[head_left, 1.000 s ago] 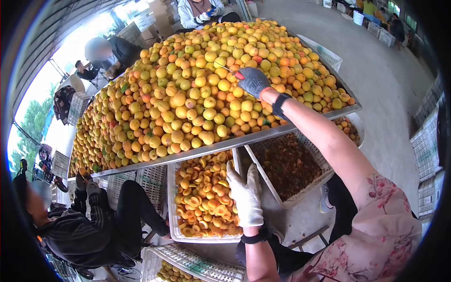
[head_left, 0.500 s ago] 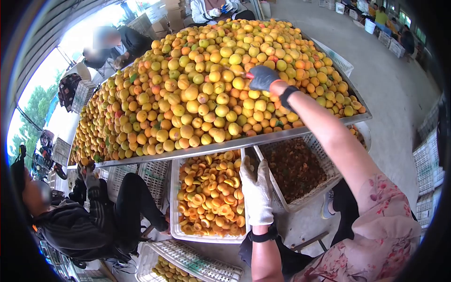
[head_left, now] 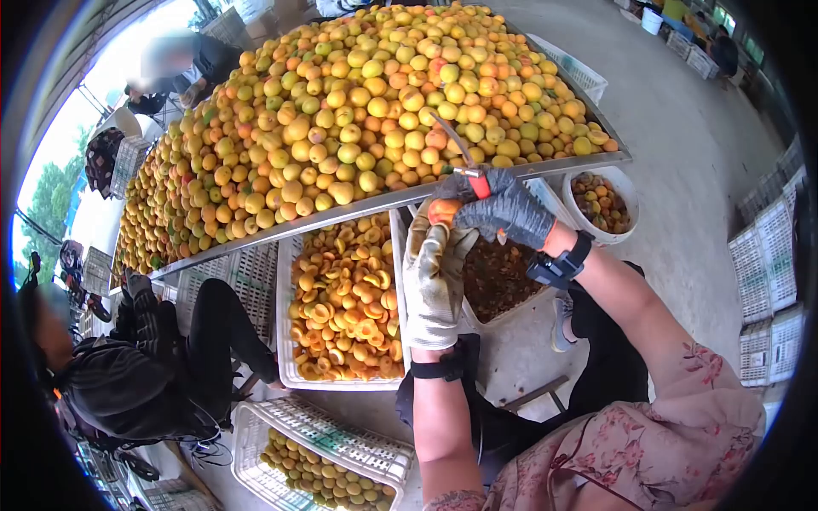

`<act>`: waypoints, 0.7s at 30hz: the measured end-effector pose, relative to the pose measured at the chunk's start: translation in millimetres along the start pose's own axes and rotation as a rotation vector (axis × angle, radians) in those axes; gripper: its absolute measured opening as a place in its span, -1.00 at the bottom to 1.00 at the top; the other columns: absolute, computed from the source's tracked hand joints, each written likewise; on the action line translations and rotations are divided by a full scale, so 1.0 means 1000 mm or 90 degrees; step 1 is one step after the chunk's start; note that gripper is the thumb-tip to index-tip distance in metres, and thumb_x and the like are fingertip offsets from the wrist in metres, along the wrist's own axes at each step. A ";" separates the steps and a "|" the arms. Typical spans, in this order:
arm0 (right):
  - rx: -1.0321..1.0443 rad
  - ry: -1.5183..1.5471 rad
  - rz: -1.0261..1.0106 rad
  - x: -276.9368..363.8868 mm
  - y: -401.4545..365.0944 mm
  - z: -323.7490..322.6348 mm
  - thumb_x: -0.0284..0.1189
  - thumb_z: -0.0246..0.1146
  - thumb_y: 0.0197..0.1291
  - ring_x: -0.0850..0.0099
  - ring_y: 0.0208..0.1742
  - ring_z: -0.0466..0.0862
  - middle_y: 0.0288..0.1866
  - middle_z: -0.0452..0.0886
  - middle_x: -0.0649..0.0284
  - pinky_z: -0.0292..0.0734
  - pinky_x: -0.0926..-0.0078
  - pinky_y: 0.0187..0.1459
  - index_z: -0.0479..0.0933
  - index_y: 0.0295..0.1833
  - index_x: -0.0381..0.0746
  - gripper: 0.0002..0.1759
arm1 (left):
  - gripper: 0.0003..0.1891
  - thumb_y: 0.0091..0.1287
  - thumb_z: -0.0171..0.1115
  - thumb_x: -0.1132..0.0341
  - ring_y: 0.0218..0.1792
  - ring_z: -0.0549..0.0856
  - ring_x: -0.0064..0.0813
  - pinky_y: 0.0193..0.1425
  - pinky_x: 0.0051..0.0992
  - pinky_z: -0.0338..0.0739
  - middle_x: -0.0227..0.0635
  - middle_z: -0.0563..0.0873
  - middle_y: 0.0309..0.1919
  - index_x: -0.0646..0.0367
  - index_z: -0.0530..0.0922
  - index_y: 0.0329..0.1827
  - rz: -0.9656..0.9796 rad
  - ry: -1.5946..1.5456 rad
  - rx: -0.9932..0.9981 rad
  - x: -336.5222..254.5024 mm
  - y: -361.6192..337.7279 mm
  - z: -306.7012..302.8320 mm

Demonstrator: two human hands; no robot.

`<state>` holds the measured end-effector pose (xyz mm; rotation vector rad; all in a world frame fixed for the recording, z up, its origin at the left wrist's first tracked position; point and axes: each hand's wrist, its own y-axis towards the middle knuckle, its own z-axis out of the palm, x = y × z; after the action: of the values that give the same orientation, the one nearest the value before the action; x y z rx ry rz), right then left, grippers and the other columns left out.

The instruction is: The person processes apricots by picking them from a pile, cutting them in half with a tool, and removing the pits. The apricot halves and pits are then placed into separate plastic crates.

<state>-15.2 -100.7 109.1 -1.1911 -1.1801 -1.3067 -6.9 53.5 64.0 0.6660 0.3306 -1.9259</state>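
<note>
My left hand [head_left: 436,277], in a white knit glove, is closed around an orange apricot [head_left: 443,211] just in front of the metal table's edge. Against it, my right hand [head_left: 518,213] wears a dark grey glove and grips a knife with a red handle [head_left: 480,184]. Its thin curved blade [head_left: 453,138] points up and away over the heap of whole apricots [head_left: 332,136]. Fingers of the right hand are at the fruit as well. Below my left hand stands a white crate [head_left: 286,341] of halved apricots [head_left: 349,298].
A crate of dark brown scraps [head_left: 498,281] sits below my hands. To its right is a white bucket [head_left: 631,213] holding fruit. A person in dark clothes [head_left: 128,400] sits at left, near a tilted crate [head_left: 332,439] of apricots. Stacked crates [head_left: 771,281] stand at right.
My right hand has drawn back from the heap with the knife and met my left hand. The left hand has risen from beside the halves crate and now holds an apricot. The view has shifted.
</note>
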 end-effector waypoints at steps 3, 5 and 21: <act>-0.009 -0.045 0.026 -0.001 -0.011 -0.002 -0.44 0.42 0.01 0.74 -0.60 0.43 -0.46 0.61 0.47 0.34 0.73 -0.57 0.63 -0.08 -0.22 -0.69 | -0.57 0.38 0.05 0.47 -0.08 0.65 -0.42 0.06 -0.34 0.60 -0.19 0.56 0.10 0.25 0.33 0.32 0.011 -0.018 -0.029 0.004 0.000 -0.002; -0.052 -0.196 0.009 -0.007 -0.014 -0.001 -0.36 0.42 0.06 0.56 -0.46 0.57 -0.37 0.64 0.35 0.50 0.55 -0.38 0.59 -0.04 -0.26 -0.65 | -0.58 0.35 0.07 0.48 -0.04 0.66 -0.38 0.00 -0.35 0.64 -0.18 0.59 0.05 0.26 0.34 0.29 0.035 0.024 -0.029 -0.003 0.002 -0.004; -0.043 -0.375 -0.269 -0.034 -0.044 -0.014 -0.37 0.29 0.20 0.04 -0.21 0.66 -0.24 0.66 -0.01 0.55 0.27 -0.24 0.59 -0.09 -0.33 -0.74 | -0.62 0.36 0.09 0.49 -0.09 0.68 -0.33 -0.03 -0.48 0.64 -0.14 0.61 0.01 0.40 0.40 0.23 0.042 0.117 -0.087 -0.009 0.015 0.003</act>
<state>-58.2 -110.6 72.3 -1.4865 -1.9047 -1.3429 8.5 52.6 72.5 0.7551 0.5429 -1.7665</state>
